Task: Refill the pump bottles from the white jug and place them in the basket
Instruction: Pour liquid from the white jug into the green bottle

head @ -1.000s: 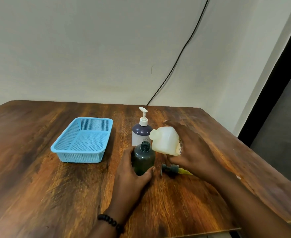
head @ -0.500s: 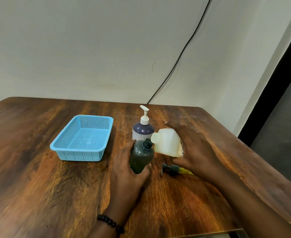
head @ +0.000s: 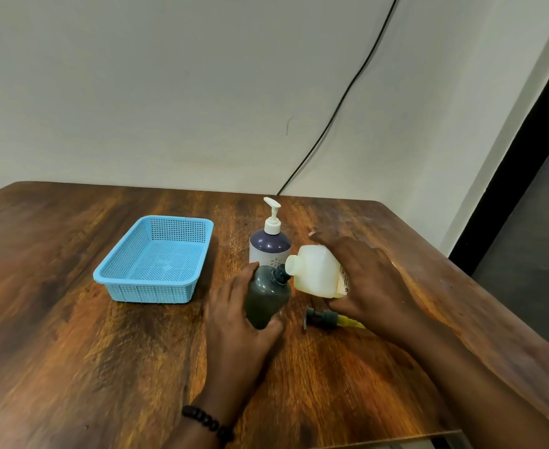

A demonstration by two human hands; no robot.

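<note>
Head view: jug tipped to an open bottle

The left hand (head: 234,322) grips a dark bottle (head: 266,294), fingers and thumb curled round its body, holding it tilted with its open neck leaning right. The right hand (head: 364,280) holds the white jug (head: 315,275) on its side, fingers wrapped over the far end, the spout touching or just beside the bottle's neck; liquid flow is too blurred to judge. Behind them a purple pump bottle (head: 270,246) stands upright on the wooden table (head: 72,351). A grey pump head (head: 321,317) with a yellowish tube lies on the table under the right hand. The blue basket (head: 130,291) sits to the left, well apart from the bottles.
</note>
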